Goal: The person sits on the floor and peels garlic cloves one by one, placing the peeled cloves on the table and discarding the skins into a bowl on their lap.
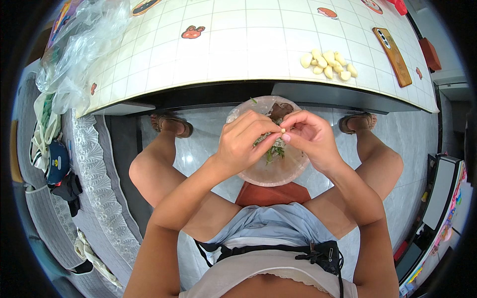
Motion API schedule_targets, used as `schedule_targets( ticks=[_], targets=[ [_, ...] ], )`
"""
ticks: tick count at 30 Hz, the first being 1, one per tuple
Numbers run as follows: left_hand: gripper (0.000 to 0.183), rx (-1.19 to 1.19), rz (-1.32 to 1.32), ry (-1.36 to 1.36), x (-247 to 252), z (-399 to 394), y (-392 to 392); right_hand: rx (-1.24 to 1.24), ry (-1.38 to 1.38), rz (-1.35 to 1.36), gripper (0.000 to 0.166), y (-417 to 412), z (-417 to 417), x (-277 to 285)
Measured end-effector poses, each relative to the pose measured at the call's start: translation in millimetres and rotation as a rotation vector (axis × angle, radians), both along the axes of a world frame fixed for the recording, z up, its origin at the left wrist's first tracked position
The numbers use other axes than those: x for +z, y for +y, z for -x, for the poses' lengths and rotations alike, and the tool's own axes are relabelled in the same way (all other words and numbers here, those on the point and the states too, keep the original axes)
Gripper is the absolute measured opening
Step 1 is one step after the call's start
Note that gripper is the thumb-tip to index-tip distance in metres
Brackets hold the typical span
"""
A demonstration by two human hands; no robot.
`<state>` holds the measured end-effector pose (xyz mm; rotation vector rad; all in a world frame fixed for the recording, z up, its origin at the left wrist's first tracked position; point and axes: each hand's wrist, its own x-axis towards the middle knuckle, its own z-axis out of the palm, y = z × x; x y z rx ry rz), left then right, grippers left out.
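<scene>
Between the fingertips of both hands is a small pale garlic clove point(283, 130), mostly covered by the fingers. My left hand point(244, 139) pinches it with thumb and forefinger from one side, and my right hand point(311, 139) grips it from the other. Directly beneath them stands a round bin point(266, 175) lined with a translucent plastic bag. Inside lie green leaf scraps point(275, 152), pale shreds and a dark brown scrap point(280, 110), partly hidden by my hands. Several peeled garlic cloves point(328, 64) sit in a loose pile near the table's front edge.
The table point(231, 56) has a white grid-patterned cover. A phone in a wood-look case point(393, 57) lies on its right side. Crumpled clear plastic bags point(80, 52) hang over the left corner. A grey sofa point(48, 231) flanks the left, a rack point(439, 193) the right.
</scene>
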<state>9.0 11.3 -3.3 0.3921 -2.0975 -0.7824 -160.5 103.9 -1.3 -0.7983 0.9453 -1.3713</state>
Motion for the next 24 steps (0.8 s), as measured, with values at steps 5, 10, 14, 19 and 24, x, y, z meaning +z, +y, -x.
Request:
schedule_targets(
  ticks=[5,10,14,19,24],
  targets=[
    [0.020,-0.021,-0.017,-0.011,0.8,-0.7,-0.3,0.003,0.038,0.013,0.018,-0.1,3.1,1.2],
    [0.018,-0.067,-0.025,-0.059,2.1,-2.4,-1.5,0.038,0.256,0.092,0.014,-1.5,9.0,0.6],
    [0.022,-0.096,0.017,-0.037,-2.8,-2.8,-3.9,0.062,0.274,0.090,0.011,-1.8,10.8,2.5],
    [0.019,-0.113,-0.014,-0.053,-0.5,-3.1,-2.5,0.072,0.219,0.067,0.011,-1.1,11.8,2.3],
    [0.019,-0.107,-0.027,-0.056,0.0,-3.8,-1.3,0.091,0.166,0.044,0.012,-1.2,11.9,4.2]
  ],
)
